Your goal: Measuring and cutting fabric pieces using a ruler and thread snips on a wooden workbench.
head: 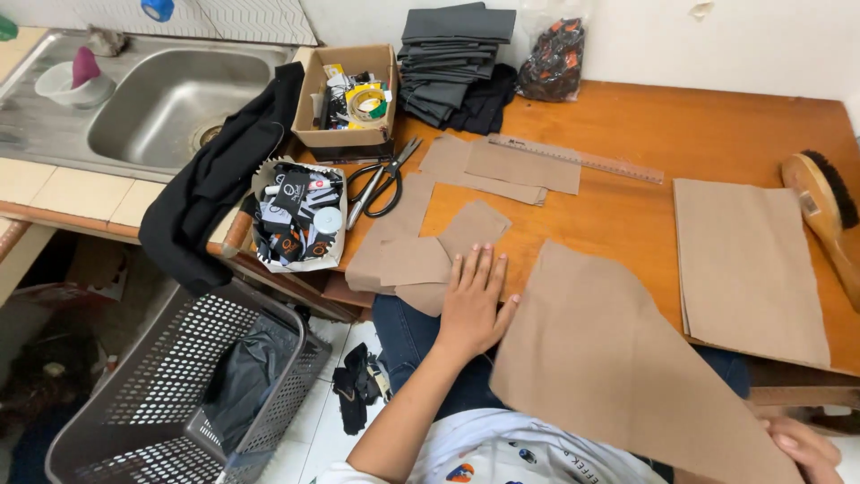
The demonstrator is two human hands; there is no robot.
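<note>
**Hands flatten a large brown paper sheet at the tabletop's near edge**

The left hand (pixel 472 300) lies open and flat, fingers spread, pressing on brown paper scraps (pixel 421 255) just beside the large brown paper sheet (pixel 609 358); the right hand (pixel 802 446), low at the frame's corner, grips that sheet's lower corner, fingers curled on its edge; the sheet hangs partly off the wooden tabletop (pixel 645 125) and over the person's lap. The step in hand looks like laying out and steadying the sheet for marking or cutting; the next move would call for drawing the sheet fully onto the wood and smoothing it flat, with the left hand shifted onto it so it cannot slide. Black-handled scissors (pixel 381 184) and a long ruler (pixel 578 159) lie within reach beyond the scraps; a neat stack of brown sheets (pixel 748 264) rests to the right, a wooden brush (pixel 824 215) beside it; a cardboard box (pixel 345 94) of tape and small items, folded dark cloth (pixel 452 58), a steel sink (pixel 166 103) and a grey plastic basket (pixel 179 385) on the floor fill the rest.
</note>
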